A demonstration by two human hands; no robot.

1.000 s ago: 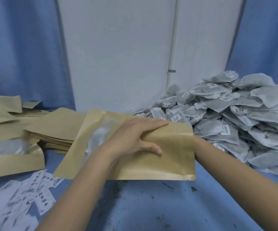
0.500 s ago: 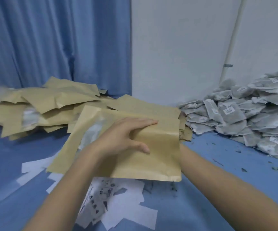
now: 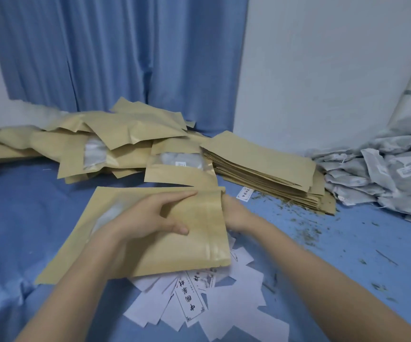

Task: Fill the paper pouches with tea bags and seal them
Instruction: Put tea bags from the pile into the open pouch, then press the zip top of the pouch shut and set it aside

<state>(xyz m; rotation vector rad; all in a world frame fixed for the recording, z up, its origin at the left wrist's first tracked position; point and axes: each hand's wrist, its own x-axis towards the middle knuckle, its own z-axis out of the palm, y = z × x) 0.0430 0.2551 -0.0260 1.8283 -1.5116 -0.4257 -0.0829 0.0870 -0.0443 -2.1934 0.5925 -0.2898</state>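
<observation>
Paper pouch, tan kraft with a clear window (image 3: 194, 245), is held flat and slightly tilted above the blue cloth-covered work surface (image 3: 26, 213), in the centre foreground, its sealed-looking strip edge turned to the right. Left hand (image 3: 150, 218) lies across the pouch's upper face: the fingers stretch along the far edge and the thumb presses down on the paper nearer the viewer, so the pouch's top portion is pinched between them. Right hand (image 3: 234, 213) sits at the pouch's right edge, mostly hidden behind the paper; whether its fingers grasp the pouch cannot be told.

Beneath the pouch's near edge, a scatter of white printed paper labels (image 3: 194, 299) spreads over the cloth, one bearing a framed column of black characters. Beyond the pouch, a loose heap of filled tan window pouches (image 3: 115, 149) occupies the left and centre background, one of them (image 3: 179, 169) lying just beyond the held pouch with pale contents visible through its window. To the right of that heap, a neat stack of flat empty tan pouches (image 3: 263, 169) rests on the cloth. Farther right, against the white wall (image 3: 323, 70), lies a pile of grey mesh tea bags with small white tags (image 3: 382, 178). Dark tea crumbs (image 3: 305, 228) speckle the cloth between the stack and the right forearm. Blue pleated curtain (image 3: 125, 58) hangs behind the heap.
</observation>
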